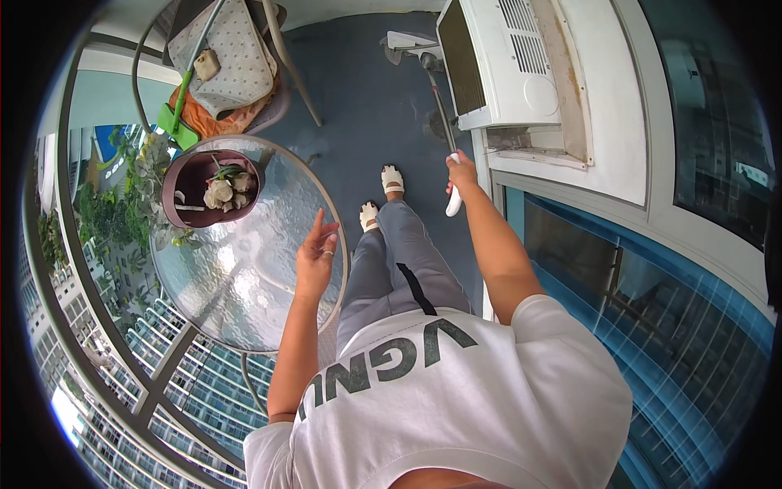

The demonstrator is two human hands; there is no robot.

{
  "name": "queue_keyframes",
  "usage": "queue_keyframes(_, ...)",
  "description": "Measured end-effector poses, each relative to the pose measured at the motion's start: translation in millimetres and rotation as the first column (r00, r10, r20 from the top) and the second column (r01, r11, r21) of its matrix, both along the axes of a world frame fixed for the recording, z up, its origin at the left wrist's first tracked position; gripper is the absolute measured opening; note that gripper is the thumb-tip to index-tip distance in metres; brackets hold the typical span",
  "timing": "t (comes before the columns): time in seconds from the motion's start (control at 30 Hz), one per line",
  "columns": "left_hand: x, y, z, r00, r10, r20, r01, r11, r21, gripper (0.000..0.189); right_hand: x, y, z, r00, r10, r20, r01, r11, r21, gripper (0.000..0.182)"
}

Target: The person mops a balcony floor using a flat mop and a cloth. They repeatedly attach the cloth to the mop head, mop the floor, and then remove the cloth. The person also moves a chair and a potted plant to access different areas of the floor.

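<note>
My right hand (464,173) grips the white handle of a long-handled mop (442,110) with a metal pole. Its white and grey head lies on the dark floor beside the air conditioner. My left hand (316,257) is raised near the right rim of a round glass table (287,287), fingers apart, holding nothing; a ring is on one finger. On the table stands a dark pink oval container (212,221) with pale artificial roses (227,191) inside it. Leafy artificial stems (151,165) lie beside the container, on its left.
A white air conditioner (519,61) juts from the wall at the upper right. Past the table, a chair holds a folded dotted mat (241,67), an orange cloth (223,119) and a green brush (177,125). A metal railing (101,293) runs along the left, glass windows (660,293) along the right.
</note>
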State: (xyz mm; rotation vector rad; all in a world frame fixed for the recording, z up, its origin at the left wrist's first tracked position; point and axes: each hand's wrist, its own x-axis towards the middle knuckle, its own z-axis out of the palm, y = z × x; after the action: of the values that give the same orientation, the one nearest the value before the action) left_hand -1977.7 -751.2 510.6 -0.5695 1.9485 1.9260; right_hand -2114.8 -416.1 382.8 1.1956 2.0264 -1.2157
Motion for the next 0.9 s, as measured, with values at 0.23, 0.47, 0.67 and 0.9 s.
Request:
queue_keyframes(0.23, 25, 2, 0, 0.999, -0.030, -0.039, 0.031, 0.999, 0.028, 0.055, 62, -6, 43, 0.995, 0.067, 0.080, -0.051, 0.982, -0.184, 0.060)
queue_keyframes(0.47, 37, 12, 2, 0.999, -0.009, -0.031, 0.009, 1.000, 0.016, 0.051, 158, 3, 105, 0.968, 0.180, 0.173, -0.120, 0.944, -0.308, 0.061)
queue_keyframes(0.67, 57, 25, 11, 0.997, -0.023, -0.071, 0.023, 1.000, -0.004, 0.050, 215, 42, 116, 0.906, 0.383, 0.178, -0.332, 0.906, -0.261, 0.060)
queue_keyframes(0.9, 137, 45, 0, 0.993, -0.037, -0.110, 0.030, 0.997, -0.065, 0.052, 317, 154, 103, 0.701, 0.698, 0.146, -0.712, 0.678, 0.182, 0.053)
